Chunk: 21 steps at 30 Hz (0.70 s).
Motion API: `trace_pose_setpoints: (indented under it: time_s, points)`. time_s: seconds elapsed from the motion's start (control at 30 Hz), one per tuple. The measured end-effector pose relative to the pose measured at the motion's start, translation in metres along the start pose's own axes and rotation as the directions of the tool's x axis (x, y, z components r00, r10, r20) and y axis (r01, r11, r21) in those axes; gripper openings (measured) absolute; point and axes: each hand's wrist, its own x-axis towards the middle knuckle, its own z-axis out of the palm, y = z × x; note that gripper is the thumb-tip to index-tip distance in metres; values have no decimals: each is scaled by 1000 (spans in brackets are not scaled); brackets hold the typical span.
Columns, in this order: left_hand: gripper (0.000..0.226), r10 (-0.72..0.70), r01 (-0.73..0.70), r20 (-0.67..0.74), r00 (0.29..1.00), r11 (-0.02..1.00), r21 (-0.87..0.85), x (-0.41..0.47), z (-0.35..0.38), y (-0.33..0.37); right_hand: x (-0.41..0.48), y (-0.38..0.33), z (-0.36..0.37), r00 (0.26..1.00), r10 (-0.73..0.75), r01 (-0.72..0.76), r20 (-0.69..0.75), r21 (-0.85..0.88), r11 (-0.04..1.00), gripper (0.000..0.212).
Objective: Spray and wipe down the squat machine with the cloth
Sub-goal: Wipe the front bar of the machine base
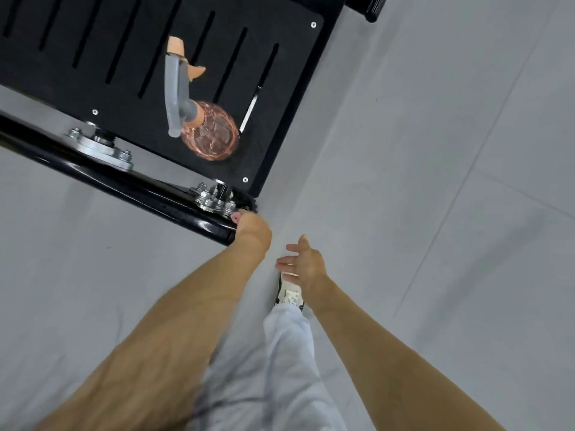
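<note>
The squat machine's black slotted footplate (124,57) fills the upper left, with a glossy black frame bar (124,180) running along its near edge. A pink spray bottle (214,135) with a grey trigger head stands on the plate near its right corner. My left hand (253,230) is at the right end of the bar, fingers curled under and out of sight. A small bit of pink cloth (236,216) shows at its fingertips, pressed against the bar. My right hand (306,264) hangs free in the air to the right, fingers spread, holding nothing.
Two bolted metal flanges (214,199) (99,146) sit on the bar. Grey floor (435,181) surrounds the machine on the right and below. My white shoe (289,295) and light trouser leg are under my right hand. Another black machine part (373,7) is at the top.
</note>
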Motion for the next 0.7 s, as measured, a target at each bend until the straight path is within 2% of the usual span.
trace_pose_setpoints:
  time_s: [0.07, 0.13, 0.23, 0.33, 0.43, 0.5, 0.57, 0.6, 0.63, 0.67, 0.7]
  points:
    - [40, 15, -9, 126, 992, 999, -51, 4, -6, -1, 5, 0, -3, 1000, -10, 10, 0, -6, 1000, 49]
    - [40, 60, -69, 176, 983, 996, 48, -3, -6, -3, 7, -3, -8, 1000, -26, 25, -12, -21, 999, 49]
    - [40, 228, -237, 71, 971, 889, 392, -20, 6, 1, 1, -10, -14, 997, -60, 57, -42, -76, 995, 48]
    - [46, 361, -324, 39, 932, 778, 538, -36, 26, 3, -12, -23, -14, 993, -106, 96, -59, -146, 985, 45]
    - [44, 428, -357, 30, 903, 711, 607, -54, 48, -2, -27, -41, -8, 987, -148, 134, -62, -197, 971, 30]
    - [27, 431, -325, -69, 900, 768, 552, -65, 59, -9, -35, -53, 0, 963, -266, 236, -46, -332, 913, 30]
    - [24, 406, -295, -235, 883, 870, 395, -79, 64, -17, -44, -65, 10, 920, -391, 337, -22, -465, 819, 41]
    - [25, 367, -312, -297, 882, 925, 217, -84, 66, -21, -50, -72, 16, 895, -447, 383, 0, -514, 767, 47]
    - [26, 274, -308, -351, 895, 950, -46, -90, 69, -28, -56, -80, 24, 863, -504, 435, 29, -549, 714, 52]
    - [32, 138, -266, -380, 915, 913, -310, -94, 70, -38, -63, -87, 32, 828, -558, 485, 60, -574, 659, 58]
    - [42, -15, -213, -398, 917, 825, -523, -100, 70, -52, -69, -95, 42, 795, -601, 524, 86, -596, 609, 63]
